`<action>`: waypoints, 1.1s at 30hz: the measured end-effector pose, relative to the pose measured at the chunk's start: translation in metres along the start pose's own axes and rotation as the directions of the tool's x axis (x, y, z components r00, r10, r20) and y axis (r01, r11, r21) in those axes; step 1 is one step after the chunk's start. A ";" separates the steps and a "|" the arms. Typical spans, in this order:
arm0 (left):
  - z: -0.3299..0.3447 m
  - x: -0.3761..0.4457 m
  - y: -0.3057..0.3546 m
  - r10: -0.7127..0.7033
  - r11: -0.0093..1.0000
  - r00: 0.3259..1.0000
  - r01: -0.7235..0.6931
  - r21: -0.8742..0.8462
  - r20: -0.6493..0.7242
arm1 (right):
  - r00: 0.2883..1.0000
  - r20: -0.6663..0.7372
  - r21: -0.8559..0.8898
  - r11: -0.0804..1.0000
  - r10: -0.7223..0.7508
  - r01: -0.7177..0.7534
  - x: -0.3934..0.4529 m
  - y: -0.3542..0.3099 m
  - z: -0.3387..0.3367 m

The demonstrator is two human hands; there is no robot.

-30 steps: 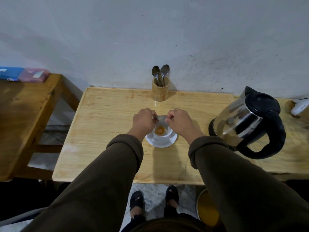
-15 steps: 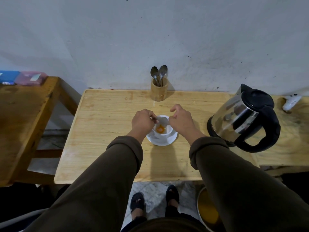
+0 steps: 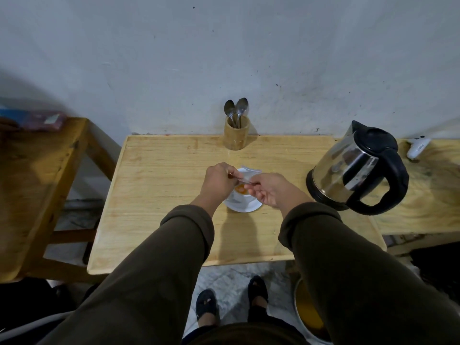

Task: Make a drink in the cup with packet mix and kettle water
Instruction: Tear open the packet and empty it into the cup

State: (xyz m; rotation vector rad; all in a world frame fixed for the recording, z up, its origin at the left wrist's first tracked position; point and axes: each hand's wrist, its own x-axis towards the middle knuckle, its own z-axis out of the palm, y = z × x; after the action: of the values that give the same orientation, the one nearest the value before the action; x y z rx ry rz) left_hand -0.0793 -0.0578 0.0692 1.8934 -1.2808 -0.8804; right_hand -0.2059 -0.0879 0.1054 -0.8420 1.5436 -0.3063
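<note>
- Left hand (image 3: pixel 219 181) and right hand (image 3: pixel 270 189): both pinching clear packet (image 3: pixel 245 176) directly over cup (image 3: pixel 240 192), prob. so mix drops inside.
- Cup on saucer (image 3: pixel 245 207), orange powder already in.
- Kettle (image 3: pixel 358 168) at right, handle toward person, untouched.
- Spoons (image 3: pixel 236 110) upright in holder by wall.

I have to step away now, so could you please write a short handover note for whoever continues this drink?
Left hand and right hand: both pinch the small clear plastic packet just above the cup.
White cup sits on its white saucer mid-table, orange powder inside.
Steel kettle with black handle stands to the right, untouched.
Two metal spoons stand in the wooden holder by the wall.
Done: mix in cup.
Left: discard packet, pour water, stir.
</note>
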 end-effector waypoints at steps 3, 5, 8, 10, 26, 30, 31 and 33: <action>-0.004 -0.007 -0.004 0.020 1.000 0.997 -0.018 -0.020 0.070 | 0.997 -0.079 -0.035 0.999 -0.011 0.008 0.001 0.006 0.005; -0.010 -0.012 -0.008 0.027 0.999 0.995 -0.022 -0.048 0.094 | 0.989 -0.139 -0.077 0.996 -0.044 0.033 0.001 0.008 0.009; -0.020 -0.015 -0.014 0.013 0.995 0.999 -0.008 -0.101 0.048 | 0.980 -0.163 -0.147 0.985 -0.113 0.089 0.000 0.010 0.019; -0.028 -0.017 -0.021 -0.028 0.991 1.000 0.027 -0.127 -0.004 | 0.975 -0.155 -0.159 0.978 -0.158 0.133 0.002 0.010 0.030; -0.054 -0.031 -0.121 -0.251 0.957 0.963 0.262 0.121 -0.098 | 0.940 0.026 -0.631 0.724 -0.340 0.279 0.020 0.047 0.139; -0.048 -0.022 -0.134 -0.291 0.931 0.957 0.280 0.233 0.010 | 0.940 0.175 -0.791 0.527 -0.291 0.311 0.028 0.052 0.144; -0.046 -0.020 -0.137 -0.300 0.926 0.954 0.286 0.246 0.023 | 0.938 0.204 -0.813 0.485 -0.279 0.321 0.029 0.053 0.144; -0.042 -0.018 -0.139 -0.294 0.918 0.956 0.278 0.282 0.016 | 0.939 0.233 -0.836 0.441 -0.252 0.326 0.032 0.053 0.144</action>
State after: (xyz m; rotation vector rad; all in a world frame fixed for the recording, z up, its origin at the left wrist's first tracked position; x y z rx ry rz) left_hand 0.0177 0.0055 -0.0200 2.3380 -1.2307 -0.9476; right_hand -0.0857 -0.0317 0.0227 -1.9297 1.4296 0.3379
